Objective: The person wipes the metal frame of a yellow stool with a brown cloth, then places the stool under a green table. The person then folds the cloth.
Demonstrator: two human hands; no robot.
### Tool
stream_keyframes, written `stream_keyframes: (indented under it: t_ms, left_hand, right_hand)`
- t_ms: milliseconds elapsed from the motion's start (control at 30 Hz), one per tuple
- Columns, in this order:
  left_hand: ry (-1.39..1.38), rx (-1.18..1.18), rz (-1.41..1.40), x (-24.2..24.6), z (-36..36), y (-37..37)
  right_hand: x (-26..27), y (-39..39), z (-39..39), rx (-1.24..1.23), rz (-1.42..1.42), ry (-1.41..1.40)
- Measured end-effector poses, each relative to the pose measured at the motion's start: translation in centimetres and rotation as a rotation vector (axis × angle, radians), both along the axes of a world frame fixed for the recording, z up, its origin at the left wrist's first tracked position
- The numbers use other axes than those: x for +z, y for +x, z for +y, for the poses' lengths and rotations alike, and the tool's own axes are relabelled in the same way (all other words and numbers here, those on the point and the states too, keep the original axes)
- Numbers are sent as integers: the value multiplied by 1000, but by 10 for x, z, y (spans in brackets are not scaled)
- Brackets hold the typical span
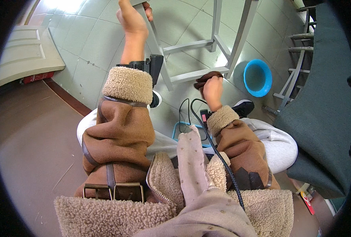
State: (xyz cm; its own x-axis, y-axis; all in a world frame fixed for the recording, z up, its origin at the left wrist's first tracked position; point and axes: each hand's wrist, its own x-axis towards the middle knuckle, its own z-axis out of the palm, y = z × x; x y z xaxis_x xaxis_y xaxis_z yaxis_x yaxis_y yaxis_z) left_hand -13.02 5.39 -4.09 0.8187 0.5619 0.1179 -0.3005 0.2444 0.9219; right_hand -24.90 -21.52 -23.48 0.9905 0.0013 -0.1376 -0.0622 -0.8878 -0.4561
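Note:
My left hand (133,18) grips the upper part of a grey-white stool frame (193,46), its fingers wrapped around a leg near the top edge of the view. The stool's legs and lower crossbars show, while its top is cut off by the picture's rim. In my right hand (214,89) is a bunched dark brown cloth (207,79), held beside the stool's lower crossbar (197,74). Whether the cloth touches the bar I cannot tell. To the right of the stool, a blue plastic basin (257,78) with cloudy liquid stands on the tiled floor (88,65).
A black cable (206,127) hangs down past my right forearm. Below it lies a light-blue frame (175,130), partly hidden. At the right are a dark green cloth cover (317,97) and a metal rack (297,71); at the left, a cream panelled door or cabinet (30,53).

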Motion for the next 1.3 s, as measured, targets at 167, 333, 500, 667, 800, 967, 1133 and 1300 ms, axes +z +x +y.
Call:
stream_keyframes:
  t_ms: [167, 333, 500, 667, 800, 967, 1133, 1300]
  left_hand:
    - [-43, 52, 42, 2, -1, 0]
    - [-48, 42, 45, 1, -1, 0]
    - [-23, 90, 50, 4, -4, -3]
    - [-21, 86, 30, 5, -5, -4]
    - [-31, 68, 21, 1, -3, -3]
    - [-63, 61, 46, -1, -1, -2]
    - [-72, 62, 19, 0, -3, -6]
    - [28, -19, 73, 2, 1, -10]
  right_hand:
    - [6, 27, -23, 43, 10, -242]
    - [14, -1, 4, 127, 53, -153]
    - [10, 15, -2, 17, 17, -130]
    - [3, 38, -24, -85, -22, -122]
    - [6, 27, -19, 46, -8, -168]
    - [9, 8, 6, 208, -2, -202]
    - [5, 19, -3, 109, 59, -134]
    - [3, 43, -31, -33, -1, -194]
